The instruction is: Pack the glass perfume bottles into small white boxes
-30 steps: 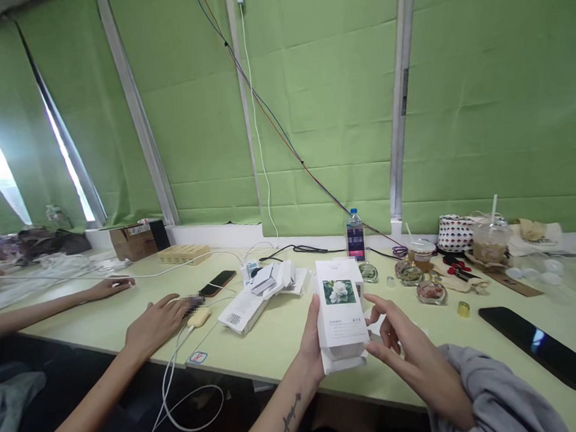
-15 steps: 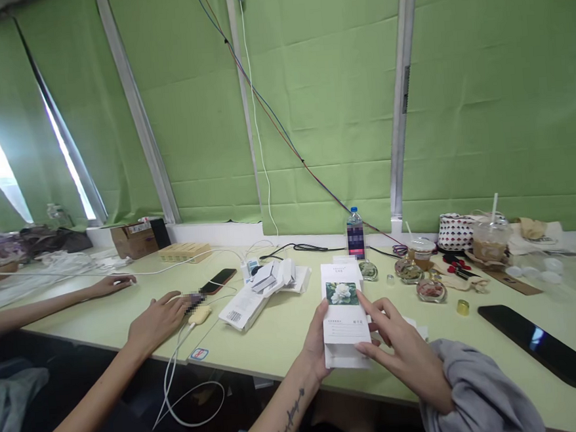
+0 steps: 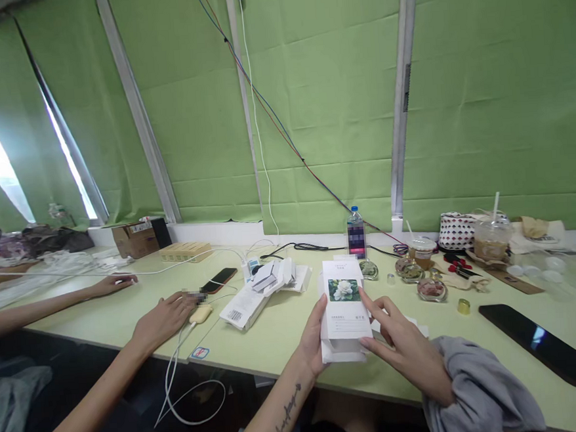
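L hand [image 3: 312, 336] clamped on wht flower-print ctn [image 3: 347, 325] | R hand [image 3: 405, 343] thumb + idx apart at its R edge, can't tell grip | barcoded box [image 3: 245, 310] on tbl [image 3: 272, 349]

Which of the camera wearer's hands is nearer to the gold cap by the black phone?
Right. The right hand, touching the right edge of the white box, is left of the gold cap, apart from it. The left hand, holding the box's left side, is farther left.

Workroom with long shared table [image 3: 277, 345]
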A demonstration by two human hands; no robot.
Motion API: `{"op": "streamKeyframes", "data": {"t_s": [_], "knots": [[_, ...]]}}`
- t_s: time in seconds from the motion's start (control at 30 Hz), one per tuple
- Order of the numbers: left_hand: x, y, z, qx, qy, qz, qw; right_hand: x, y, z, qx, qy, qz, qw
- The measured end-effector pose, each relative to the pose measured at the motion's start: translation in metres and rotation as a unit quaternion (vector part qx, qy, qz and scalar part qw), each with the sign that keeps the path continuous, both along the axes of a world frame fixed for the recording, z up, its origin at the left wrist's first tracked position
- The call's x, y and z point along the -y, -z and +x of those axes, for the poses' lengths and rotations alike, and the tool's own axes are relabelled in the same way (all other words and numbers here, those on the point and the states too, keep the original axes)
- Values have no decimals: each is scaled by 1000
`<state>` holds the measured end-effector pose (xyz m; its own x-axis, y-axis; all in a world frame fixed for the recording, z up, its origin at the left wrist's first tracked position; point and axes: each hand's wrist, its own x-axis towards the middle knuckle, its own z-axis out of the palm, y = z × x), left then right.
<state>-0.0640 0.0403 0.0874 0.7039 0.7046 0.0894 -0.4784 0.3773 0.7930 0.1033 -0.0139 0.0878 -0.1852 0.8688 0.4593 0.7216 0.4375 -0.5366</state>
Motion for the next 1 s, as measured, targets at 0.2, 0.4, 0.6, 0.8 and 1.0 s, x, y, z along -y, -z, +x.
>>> {"op": "streamKeyframes", "data": {"t_s": [0.2,0.4,0.6,0.8,1.0], "knots": [[1,-4,0,-69,-54,82,993,-3,5,2,7,-5,-6,1000],[-9,2,-2,33,42,16,998,-4,6,3,17,-5,-11,1000],[-15,6,-5,92,72,-37,993,-5,7,4,20,-6,-9,1000],[-16,7,-5,117,92,-44,988,-6,8,5,21,-8,-8,1000],[-19,13,-6,106,75,-46,990,-9,13,6,-1,-27,-16,999]]}}
